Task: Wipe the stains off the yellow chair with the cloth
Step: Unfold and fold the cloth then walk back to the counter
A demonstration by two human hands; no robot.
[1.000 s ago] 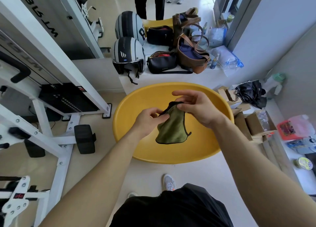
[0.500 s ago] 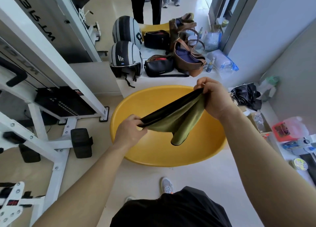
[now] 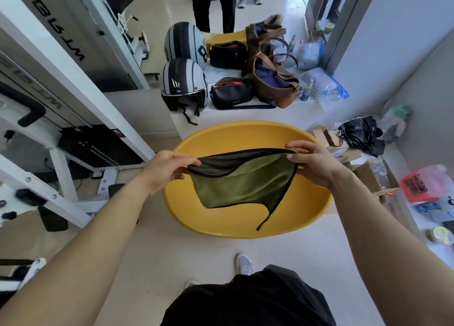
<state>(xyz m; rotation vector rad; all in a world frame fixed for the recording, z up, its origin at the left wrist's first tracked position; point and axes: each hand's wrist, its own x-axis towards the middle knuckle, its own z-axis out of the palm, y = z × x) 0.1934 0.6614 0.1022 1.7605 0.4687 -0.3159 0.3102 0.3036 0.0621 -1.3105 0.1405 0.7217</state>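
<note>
- The left hand (image 3: 167,169) pinches the left end of the cloth's (image 3: 240,183) top edge between thumb and curled fingers.
- The right hand (image 3: 312,163) pinches the right end of the same edge, thumb underneath and fingers arched over the top.
- The cloth is olive green with a dark border. It is stretched between the two hands and held in the air, its top edge folded over to show a darker side. The rest hangs down, and one corner trails to a point at the lower right.
- The yellow chair (image 3: 307,203) sits directly below the cloth, a rounded shell-shaped seat on the pale floor (image 3: 172,252). The cloth hangs over its hollow; I cannot tell whether the trailing corner touches the seat.
- Near the person's side of the chair, one light-coloured shoe (image 3: 244,264) shows on the floor.
- On the far side of the chair is a low white counter (image 3: 245,115). It carries a grey striped helmet (image 3: 183,82), a black bag (image 3: 232,92) just to the helmet's right, and a brown leather bag (image 3: 275,85) beside that.
- To the left stands a white gym machine frame (image 3: 73,85) with a black weight stack (image 3: 98,146).
- To the right of the chair lie cardboard boxes (image 3: 326,136) and a crumpled black item (image 3: 361,134) near the wall.
</note>
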